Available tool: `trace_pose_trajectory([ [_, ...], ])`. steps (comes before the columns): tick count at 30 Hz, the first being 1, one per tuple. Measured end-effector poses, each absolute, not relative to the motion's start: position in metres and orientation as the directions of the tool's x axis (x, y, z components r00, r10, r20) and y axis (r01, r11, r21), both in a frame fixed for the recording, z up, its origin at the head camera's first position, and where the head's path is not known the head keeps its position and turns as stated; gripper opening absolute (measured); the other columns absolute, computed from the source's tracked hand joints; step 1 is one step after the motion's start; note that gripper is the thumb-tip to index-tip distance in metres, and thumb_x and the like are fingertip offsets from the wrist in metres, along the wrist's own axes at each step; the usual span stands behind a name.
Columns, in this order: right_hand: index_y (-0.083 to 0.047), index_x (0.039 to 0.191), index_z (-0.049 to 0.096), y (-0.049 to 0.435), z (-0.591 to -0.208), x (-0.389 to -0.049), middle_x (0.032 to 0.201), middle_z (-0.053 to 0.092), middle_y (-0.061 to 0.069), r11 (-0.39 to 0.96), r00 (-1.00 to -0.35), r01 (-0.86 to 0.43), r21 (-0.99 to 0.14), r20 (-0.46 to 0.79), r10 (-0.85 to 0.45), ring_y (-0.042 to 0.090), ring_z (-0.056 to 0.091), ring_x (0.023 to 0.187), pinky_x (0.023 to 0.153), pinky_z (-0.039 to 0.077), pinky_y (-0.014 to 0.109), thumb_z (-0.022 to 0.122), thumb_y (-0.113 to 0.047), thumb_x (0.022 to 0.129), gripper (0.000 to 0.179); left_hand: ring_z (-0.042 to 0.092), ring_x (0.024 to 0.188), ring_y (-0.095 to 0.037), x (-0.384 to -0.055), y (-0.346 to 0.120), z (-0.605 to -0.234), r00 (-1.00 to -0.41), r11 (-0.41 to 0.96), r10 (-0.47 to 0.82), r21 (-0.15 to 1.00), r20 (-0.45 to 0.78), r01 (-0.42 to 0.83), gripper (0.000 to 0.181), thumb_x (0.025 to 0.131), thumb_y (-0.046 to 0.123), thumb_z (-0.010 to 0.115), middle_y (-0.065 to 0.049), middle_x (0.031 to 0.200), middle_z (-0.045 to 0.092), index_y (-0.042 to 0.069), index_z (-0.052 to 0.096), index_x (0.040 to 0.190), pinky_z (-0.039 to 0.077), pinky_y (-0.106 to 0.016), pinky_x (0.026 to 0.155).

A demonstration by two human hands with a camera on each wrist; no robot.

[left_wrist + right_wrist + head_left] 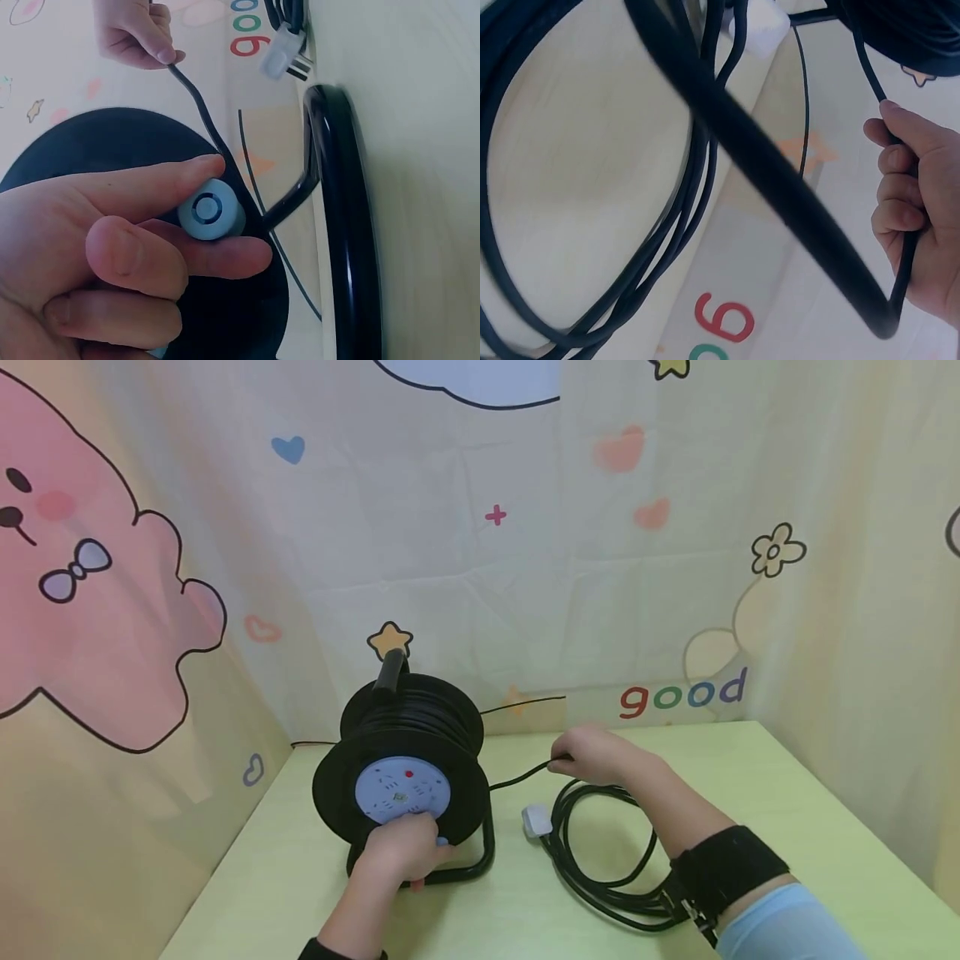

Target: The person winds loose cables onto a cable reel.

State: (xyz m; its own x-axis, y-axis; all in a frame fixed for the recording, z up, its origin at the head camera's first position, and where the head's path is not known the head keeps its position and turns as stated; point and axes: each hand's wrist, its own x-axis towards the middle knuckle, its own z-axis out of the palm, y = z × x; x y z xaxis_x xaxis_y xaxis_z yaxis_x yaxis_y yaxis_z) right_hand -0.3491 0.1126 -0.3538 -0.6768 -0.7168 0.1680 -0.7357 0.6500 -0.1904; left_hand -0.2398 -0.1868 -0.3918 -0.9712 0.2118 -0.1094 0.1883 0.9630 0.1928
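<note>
A black cable reel (333, 789) with a pale blue socket face (378, 789) stands on the table, black cable wound on its drum. My left hand (402, 850) is at the lower front of the reel. In the left wrist view, two of its fingers hold a round blue-grey crank knob (211, 211) between them. My right hand (600, 756) grips the black cable (521, 777) to the right of the reel. The right wrist view has the fingers curled round the cable, a thick length of which crosses the foreground.
Loose coils of cable (573, 872) lie on the table (510, 927) below my right hand, with a white plug (536, 821) at their left side. A black tube stand (489, 839) supports the reel. A printed curtain (427, 543) hangs behind.
</note>
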Motion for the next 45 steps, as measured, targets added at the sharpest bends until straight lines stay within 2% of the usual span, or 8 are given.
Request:
trace_pose_trajectory([
  [11, -0.02, 0.072, 0.062, 0.078, -0.354, -0.349, 0.064, 0.054, -0.012, 0.643, -0.659, -0.752, -0.146, 0.144, -0.738, 0.006, 0.047, 0.056, 0.058, 0.045, 0.029, 0.064, -0.019, 0.092, 0.02, 0.051, 0.048, -0.013, -0.238, -0.213, -0.398, -0.976, 0.973, 0.17, 0.179, -0.135, 0.145, 0.04, 0.086, 0.046, 0.065, 0.007, 0.041, 0.053, 0.016, 0.054, 0.062, 0.043, -0.036, 0.052],
  [16, -0.019, 0.07, 0.061, 0.066, -0.359, -0.352, 0.062, 0.053, -0.012, 0.605, -0.619, -0.785, -0.132, 0.154, -0.77, 0.006, 0.045, 0.055, 0.056, 0.043, 0.028, 0.064, -0.018, 0.092, 0.022, 0.053, 0.047, -0.015, -0.238, -0.226, -0.398, -0.973, 0.97, 0.148, 0.22, -0.176, 0.107, 0.038, 0.086, 0.042, 0.067, 0.003, 0.043, 0.055, 0.013, 0.055, 0.063, 0.039, -0.033, 0.049],
  [21, -0.018, 0.069, 0.062, 0.057, -0.365, -0.355, 0.062, 0.053, -0.012, 0.576, -0.591, -0.806, -0.133, 0.165, -0.789, 0.006, 0.046, 0.056, 0.057, 0.044, 0.028, 0.065, -0.017, 0.092, 0.022, 0.056, 0.05, -0.018, -0.239, -0.241, -0.398, -0.969, 0.957, 0.147, 0.276, -0.197, 0.089, 0.038, 0.087, 0.038, 0.065, 0.0, 0.044, 0.055, 0.01, 0.056, 0.062, 0.039, -0.032, 0.051],
  [31, -0.018, 0.075, 0.066, 0.035, -0.377, -0.357, 0.066, 0.057, -0.012, 0.579, -0.595, -0.804, -0.136, 0.157, -0.788, 0.005, 0.05, 0.058, 0.059, 0.046, 0.028, 0.063, -0.021, 0.093, 0.019, 0.054, 0.05, -0.016, -0.235, -0.264, -0.389, -0.973, 0.934, 0.136, 0.352, -0.184, 0.064, 0.039, 0.085, 0.033, 0.066, -0.001, 0.043, 0.054, 0.007, 0.059, 0.056, 0.039, -0.032, 0.052],
  [37, -0.018, 0.083, 0.072, 0.025, -0.378, -0.357, 0.071, 0.061, -0.013, 0.592, -0.609, -0.793, -0.145, 0.153, -0.778, 0.003, 0.052, 0.061, 0.061, 0.047, 0.026, 0.063, -0.024, 0.094, 0.015, 0.055, 0.055, -0.016, -0.235, -0.272, -0.385, -0.981, 0.94, 0.101, 0.338, -0.168, 0.039, 0.04, 0.085, 0.035, 0.067, -0.001, 0.044, 0.054, 0.008, 0.059, 0.056, 0.04, -0.033, 0.055],
  [45, -0.018, 0.083, 0.072, 0.023, -0.379, -0.355, 0.068, 0.058, -0.015, 0.596, -0.612, -0.791, -0.137, 0.145, -0.778, 0.004, 0.051, 0.06, 0.06, 0.047, 0.027, 0.063, -0.024, 0.093, 0.015, 0.054, 0.055, -0.016, -0.236, -0.275, -0.386, -0.979, 0.942, 0.091, 0.336, -0.181, 0.025, 0.043, 0.086, 0.035, 0.067, -0.001, 0.044, 0.054, 0.008, 0.057, 0.054, 0.038, -0.033, 0.055],
])
